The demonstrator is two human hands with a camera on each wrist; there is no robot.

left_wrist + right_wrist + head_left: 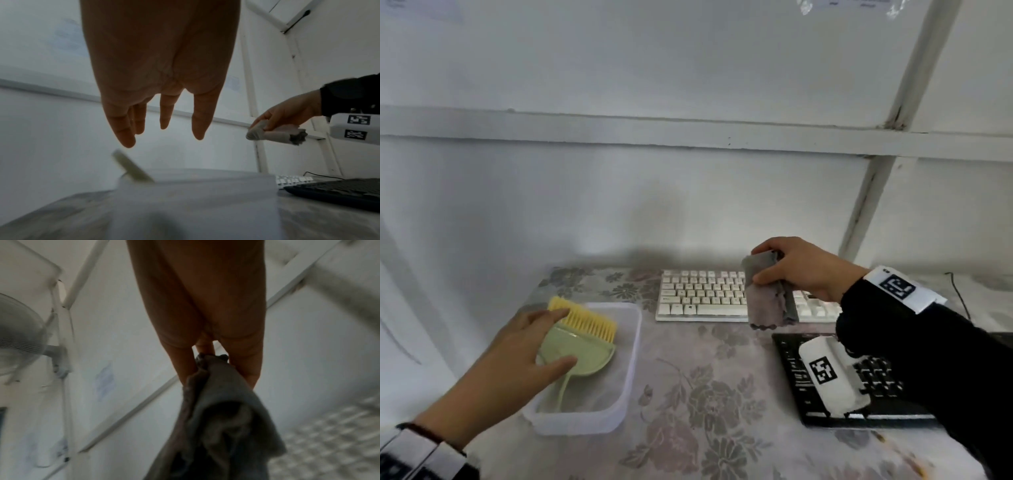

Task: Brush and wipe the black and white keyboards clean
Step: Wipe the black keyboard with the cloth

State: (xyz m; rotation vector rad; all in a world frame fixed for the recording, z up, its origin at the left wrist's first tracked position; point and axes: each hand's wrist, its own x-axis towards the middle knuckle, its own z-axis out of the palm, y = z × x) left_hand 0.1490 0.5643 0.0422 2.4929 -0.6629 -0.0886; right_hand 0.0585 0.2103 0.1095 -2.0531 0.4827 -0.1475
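A green brush (582, 349) with yellow bristles lies in a clear plastic tub (631, 359) at the table's left. My left hand (541, 339) is spread just over it; in the left wrist view its fingers (127, 139) hang straight and hold nothing, above the brush handle (131, 168). My right hand (767, 265) pinches a folded grey cloth (770, 305), which hangs above the right part of the white keyboard (698, 294). The black keyboard (880, 380) lies nearer at the right, partly hidden by my right sleeve. The right wrist view shows the cloth (222, 418) dangling from my fingers (252, 369).
A flowered cloth (705, 394) covers the table, which stands against a white wall. A white wrist-camera box (832, 373) hangs over the black keyboard. A thin cable (959, 291) runs at the back right. A wall fan (18, 337) appears in the right wrist view.
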